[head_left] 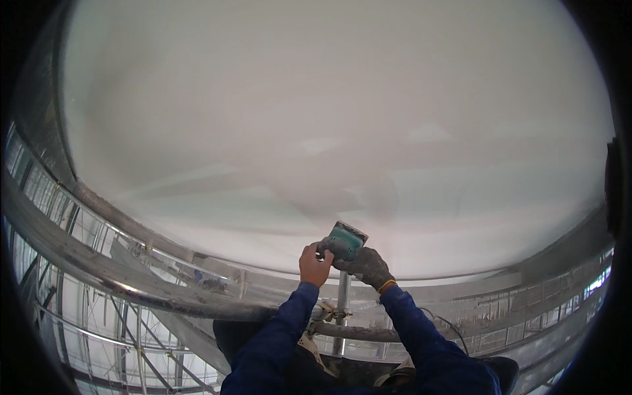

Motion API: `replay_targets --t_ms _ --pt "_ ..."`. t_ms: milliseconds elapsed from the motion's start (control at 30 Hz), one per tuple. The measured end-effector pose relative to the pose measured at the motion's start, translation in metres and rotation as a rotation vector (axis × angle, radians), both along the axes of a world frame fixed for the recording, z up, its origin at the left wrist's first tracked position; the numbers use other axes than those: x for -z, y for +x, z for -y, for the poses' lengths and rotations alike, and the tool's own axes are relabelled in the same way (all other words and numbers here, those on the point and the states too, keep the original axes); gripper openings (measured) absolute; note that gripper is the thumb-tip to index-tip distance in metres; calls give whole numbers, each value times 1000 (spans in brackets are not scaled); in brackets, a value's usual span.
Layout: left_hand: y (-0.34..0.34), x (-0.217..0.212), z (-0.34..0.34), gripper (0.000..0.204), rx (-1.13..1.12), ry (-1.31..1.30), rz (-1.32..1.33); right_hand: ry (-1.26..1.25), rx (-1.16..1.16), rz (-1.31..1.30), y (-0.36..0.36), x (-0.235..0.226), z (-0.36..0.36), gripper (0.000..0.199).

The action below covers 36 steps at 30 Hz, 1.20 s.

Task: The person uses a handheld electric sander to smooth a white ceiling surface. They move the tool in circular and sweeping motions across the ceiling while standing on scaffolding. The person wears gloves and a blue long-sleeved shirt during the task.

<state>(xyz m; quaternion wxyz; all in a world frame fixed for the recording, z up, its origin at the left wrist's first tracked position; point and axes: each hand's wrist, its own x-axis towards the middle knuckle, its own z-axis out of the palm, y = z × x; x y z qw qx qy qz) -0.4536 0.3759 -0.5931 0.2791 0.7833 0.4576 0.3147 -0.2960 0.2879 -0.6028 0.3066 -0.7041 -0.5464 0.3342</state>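
Note:
A teal and dark power sander point(347, 236) with a flat square pad is held up in front of me, near the lower edge of a broad pale panel. My right hand point(370, 266), in a dark work glove with a yellow cuff, is closed around the sander's body. My left hand point(314, 265) is bare, its fingers curled against the dark rear left end of the tool. What the left fingertips press on is partly hidden. The sander's pad faces away from me, and I cannot tell whether it touches the panel.
The smooth whitish panel point(316, 118) fills most of the view. Metal scaffold tubes point(118, 276) curve along the left and below. An upright pole point(343, 293) with a clamp stands just under the sander. A dark cable point(454, 328) loops beside my right forearm.

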Motion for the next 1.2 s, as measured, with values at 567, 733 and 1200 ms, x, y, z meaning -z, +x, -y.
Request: replay_targets --t_ms 567,733,1200 --pt "-3 -25 1 61 143 145 -273 430 -134 314 3 37 3 27" --pt "-3 -26 4 57 152 129 -249 126 -28 -111 -1 35 1 22" --pt "7 -23 -6 47 123 24 162 562 -98 159 15 64 -12 36"
